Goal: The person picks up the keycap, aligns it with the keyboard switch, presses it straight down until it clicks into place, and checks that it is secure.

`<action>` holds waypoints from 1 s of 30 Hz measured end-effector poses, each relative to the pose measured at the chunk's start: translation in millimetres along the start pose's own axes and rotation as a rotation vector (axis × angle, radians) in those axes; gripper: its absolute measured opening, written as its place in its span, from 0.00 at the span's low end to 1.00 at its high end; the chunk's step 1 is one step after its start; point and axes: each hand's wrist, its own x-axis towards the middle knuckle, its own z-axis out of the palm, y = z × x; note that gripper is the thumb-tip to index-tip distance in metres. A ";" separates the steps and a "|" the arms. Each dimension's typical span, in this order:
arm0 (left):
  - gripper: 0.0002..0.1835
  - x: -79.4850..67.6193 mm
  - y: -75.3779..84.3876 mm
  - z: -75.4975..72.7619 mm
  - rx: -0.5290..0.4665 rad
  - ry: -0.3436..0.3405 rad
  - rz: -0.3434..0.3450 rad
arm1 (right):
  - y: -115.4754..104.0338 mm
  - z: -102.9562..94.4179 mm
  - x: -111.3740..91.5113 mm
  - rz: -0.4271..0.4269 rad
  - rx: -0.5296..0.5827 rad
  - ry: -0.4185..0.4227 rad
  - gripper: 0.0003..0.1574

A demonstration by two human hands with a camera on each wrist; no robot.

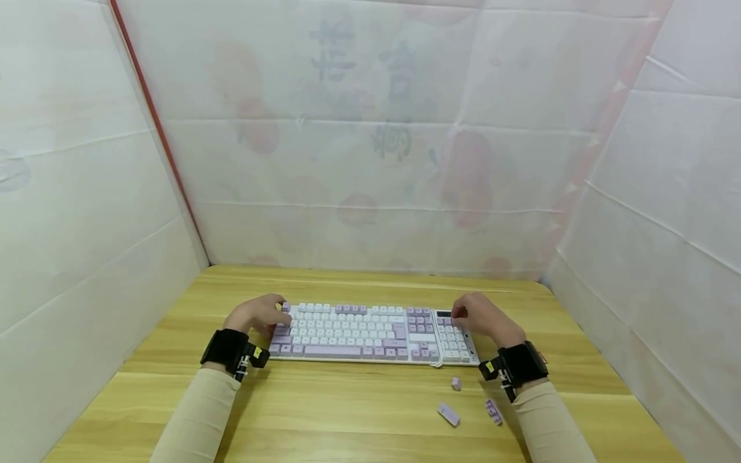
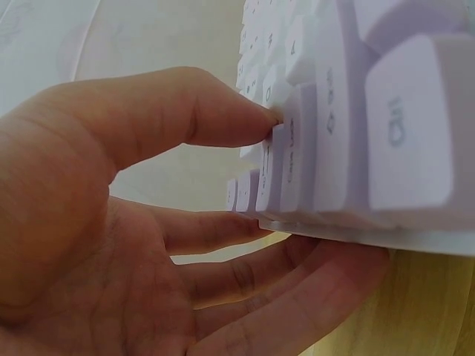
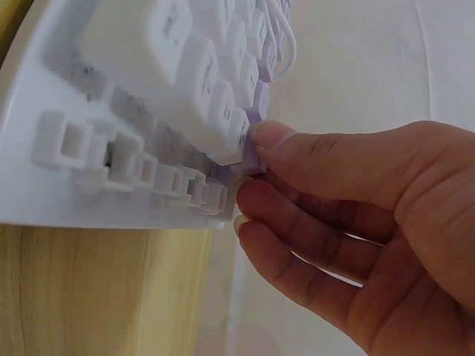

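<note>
A white keyboard with white and lilac keycaps lies on the wooden table. At its left end my left hand holds it, thumb on top by the Tab and Caps Lock keys and the other fingers along the side edge. My right hand is at the top of the number pad, where thumb and index finger pinch a lilac keycap. Bare switch stems show along the right-hand column, seen in the right wrist view.
In front of the keyboard's right end lie a small lilac keycap, a long lilac keycap and an upturned long keycap. A white cable crosses the keyboard beside the number pad. Pale cloth walls surround the table.
</note>
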 end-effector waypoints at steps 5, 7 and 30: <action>0.38 -0.1 1.1 0.6 -0.004 -0.001 -0.006 | 0.2 0.4 0.1 -0.001 -0.006 0.002 0.03; 0.38 0.2 1.3 0.8 -0.005 0.000 -0.006 | 0.3 1.0 0.2 -0.006 -0.011 0.008 0.03; 0.40 2.9 -1.7 0.6 -0.003 -0.008 -0.008 | -4.5 4.7 1.9 0.003 -0.041 0.029 0.05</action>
